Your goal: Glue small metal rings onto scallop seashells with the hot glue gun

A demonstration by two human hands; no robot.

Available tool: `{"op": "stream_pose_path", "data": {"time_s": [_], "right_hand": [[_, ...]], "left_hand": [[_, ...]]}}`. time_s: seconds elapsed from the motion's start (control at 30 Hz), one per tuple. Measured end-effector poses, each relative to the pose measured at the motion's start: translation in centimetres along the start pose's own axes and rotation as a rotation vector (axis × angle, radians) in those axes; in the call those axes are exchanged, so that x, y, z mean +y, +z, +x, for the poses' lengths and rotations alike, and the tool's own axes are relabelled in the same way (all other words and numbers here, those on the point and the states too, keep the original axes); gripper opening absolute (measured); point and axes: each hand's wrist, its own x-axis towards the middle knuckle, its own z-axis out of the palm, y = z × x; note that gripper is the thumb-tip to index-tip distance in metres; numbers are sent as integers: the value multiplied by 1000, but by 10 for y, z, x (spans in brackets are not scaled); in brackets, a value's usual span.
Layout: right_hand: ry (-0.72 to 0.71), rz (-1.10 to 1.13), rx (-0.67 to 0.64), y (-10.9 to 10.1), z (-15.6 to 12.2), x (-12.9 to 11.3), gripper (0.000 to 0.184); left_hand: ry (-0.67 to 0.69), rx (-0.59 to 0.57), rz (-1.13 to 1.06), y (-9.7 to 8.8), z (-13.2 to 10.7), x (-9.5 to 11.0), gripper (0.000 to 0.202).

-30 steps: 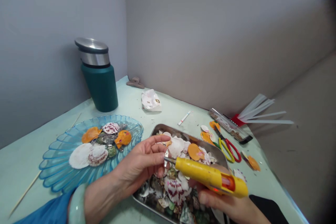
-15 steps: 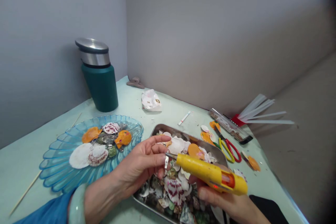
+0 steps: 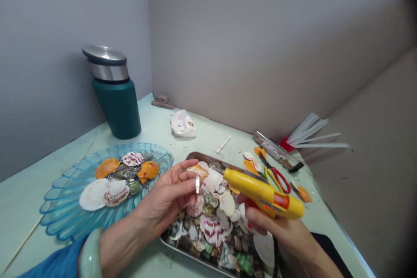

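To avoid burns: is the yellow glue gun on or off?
On, apparently: the glue gun shows a glowing red light.

Before me, shells (image 3: 213,231) lie in the tray (image 3: 179,248); the plate (image 3: 67,200) sits left, the bottle (image 3: 115,106) behind it, the scissors (image 3: 272,169) right.

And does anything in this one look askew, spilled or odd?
The steel lid on the teal flask looks tipped, though lens distortion may exaggerate it. A few seashells lie loose on the table, outside the metal tray holding the main pile. No spill stands out around the yellow glue gun.
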Motion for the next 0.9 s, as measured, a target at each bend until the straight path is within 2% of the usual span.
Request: {"op": "stream_pose_path", "data": {"time_s": [0.1,0.2,0.33,0.47,0.53,0.6,0.67,0.9], "right_hand": [[27,-248,30,0,-3,-15,18],[22,-523,-85,13,-6,-30,3],[32,-718,-191,33,-11,-42,12],[-39,-726,-325,28,-12,-50,36],[-38,-787,-293,22,-8,-49,31],[10,-925,-152,19,-1,-45,20],[41,-1000,-89,20,6,-37,15],[-3,-1069,-147,31,21,-23,14]], "left_hand": [[31,61,-30,4,-2,4,50],[28,85,-34,6,-3,6,51],[45,34,1,4,-3,4,46],[78,-20,36,0,-2,0,45],[79,-30,56,-1,-2,-1,46],[77,-34,77,0,-2,-2,46],[73,-34,96,2,-3,-1,46],[47,-19,88,3,-4,-2,47]]}}
